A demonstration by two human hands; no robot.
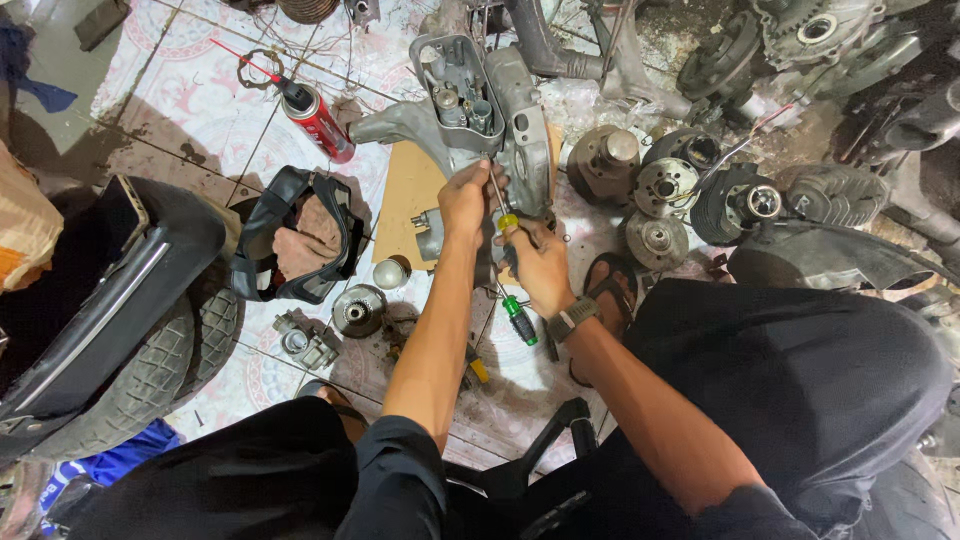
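A grey metal engine casing (470, 115) lies on the tiled floor in front of me, partly on a cardboard sheet (408, 200). My left hand (463, 200) pinches the metal shaft of a screwdriver (498, 200) close to the casing's near edge. My right hand (540, 265) grips that screwdriver's yellow-and-dark handle just below the left hand. A second screwdriver with a green handle (519, 320) lies on the floor under my right wrist, which wears a watch.
A red spray can (317, 118) lies to the upper left. A scooter tyre (170, 350) and dark body panels stand at left. Several round engine parts (660, 195) cluster at right, with small metal parts (358, 308) near my knees.
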